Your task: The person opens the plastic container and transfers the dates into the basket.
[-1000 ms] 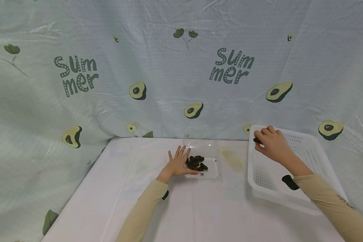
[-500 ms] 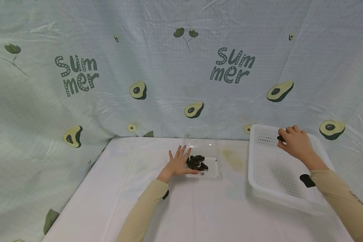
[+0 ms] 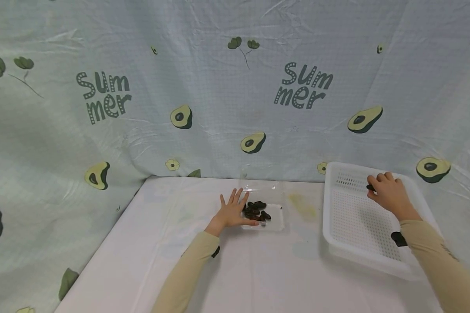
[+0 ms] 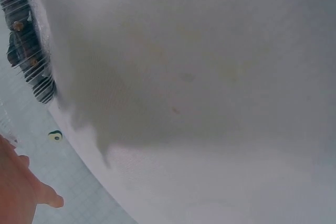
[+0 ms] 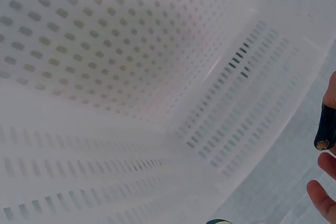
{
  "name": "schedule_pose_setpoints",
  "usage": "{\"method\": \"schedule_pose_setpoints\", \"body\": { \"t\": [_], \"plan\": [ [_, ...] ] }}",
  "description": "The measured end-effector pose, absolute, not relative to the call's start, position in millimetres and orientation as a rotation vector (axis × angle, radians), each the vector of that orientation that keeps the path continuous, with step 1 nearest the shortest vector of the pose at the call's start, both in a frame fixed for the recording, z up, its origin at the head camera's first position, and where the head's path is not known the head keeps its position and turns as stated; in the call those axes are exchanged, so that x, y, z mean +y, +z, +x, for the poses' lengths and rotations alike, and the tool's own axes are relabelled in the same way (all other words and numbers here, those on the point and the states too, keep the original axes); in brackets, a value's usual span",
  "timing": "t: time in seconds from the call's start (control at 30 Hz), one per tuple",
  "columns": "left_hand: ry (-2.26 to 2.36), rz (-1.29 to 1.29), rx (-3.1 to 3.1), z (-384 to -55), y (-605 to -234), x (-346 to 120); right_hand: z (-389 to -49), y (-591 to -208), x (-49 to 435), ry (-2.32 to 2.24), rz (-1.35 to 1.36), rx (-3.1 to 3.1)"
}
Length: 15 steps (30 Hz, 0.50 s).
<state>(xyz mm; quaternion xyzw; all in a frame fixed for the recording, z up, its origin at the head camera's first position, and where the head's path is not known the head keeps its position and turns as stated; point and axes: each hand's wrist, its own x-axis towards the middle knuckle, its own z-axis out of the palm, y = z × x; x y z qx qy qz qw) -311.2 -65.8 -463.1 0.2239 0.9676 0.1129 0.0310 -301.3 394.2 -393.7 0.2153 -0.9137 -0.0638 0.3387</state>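
My right hand [image 3: 392, 198] pinches a small dark oblong fruit [image 5: 326, 125] with a brownish end, over the white perforated basket [image 3: 350, 217] at the right. In the right wrist view the fruit sits between thumb and fingers near the right edge. My left hand [image 3: 230, 214], fingers spread, is at the left side of a clear plastic box [image 3: 276, 224], its thumb along the front edge. Several similar dark oblong fruits [image 3: 253, 209] lie in the box. Through the box wall, some of these fruits [image 4: 23, 40] show in the left wrist view.
The box's clear lid [image 3: 260, 176] stands raised behind it. A white cloth [image 3: 180, 204] covers the table, with a yellowish stain [image 3: 302, 207] between box and basket. A printed curtain [image 3: 215, 108] hangs along the back.
My right hand has moved to the right over the basket, then slightly downward, with the fruit held throughout. The left hand has stayed at the box.
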Motion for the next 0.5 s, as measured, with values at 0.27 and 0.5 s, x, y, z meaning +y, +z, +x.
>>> {"method": "schedule_pose_setpoints", "body": {
  "t": [0.27, 0.5],
  "plan": [
    [0.339, 0.714, 2.985, -312, -463, -67, -309, -417, 405, -0.216, 0.670, -2.427],
    [0.328, 0.715, 2.987, -311, -462, -66, -311, -431, 407, -0.298, 0.777, -2.446]
  ]
}}
